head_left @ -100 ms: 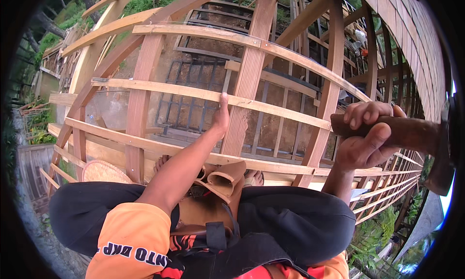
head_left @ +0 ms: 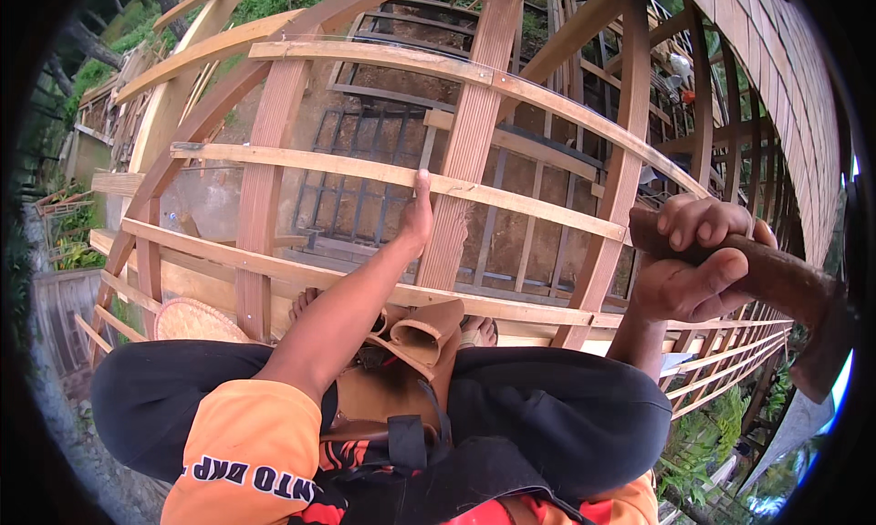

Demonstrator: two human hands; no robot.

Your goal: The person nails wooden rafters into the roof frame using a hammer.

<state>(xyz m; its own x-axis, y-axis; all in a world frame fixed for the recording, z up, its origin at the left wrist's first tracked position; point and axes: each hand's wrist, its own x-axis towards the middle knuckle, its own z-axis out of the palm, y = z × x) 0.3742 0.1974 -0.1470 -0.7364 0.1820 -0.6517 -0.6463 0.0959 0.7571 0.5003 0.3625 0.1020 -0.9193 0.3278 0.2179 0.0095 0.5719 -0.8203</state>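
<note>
My left hand [head_left: 417, 217] grips a pale wooden batten [head_left: 319, 164] just left of where it crosses a reddish-brown rafter [head_left: 467, 146]. The thumb lies up against the batten; the other fingers are mostly hidden. Raised at the right, my right hand [head_left: 698, 260] is closed around the dark wooden handle of a hammer [head_left: 776, 279]. The hammer's head hangs beyond the hand at the far right, dark and partly lost at the picture's rim. On my lap sits a brown leather tool pouch [head_left: 424, 338].
More battens [head_left: 365, 60] cross the rafters above and below. Gaps between them show the ground and a dark metal grid [head_left: 351, 174] far below. A woven hat [head_left: 196, 322] lies by my left knee. Wooden shingles [head_left: 771, 78] cover the slope at upper right.
My right hand has shifted slightly right, and the hammer has tilted so its head end sits lower. My left hand stays at the batten.
</note>
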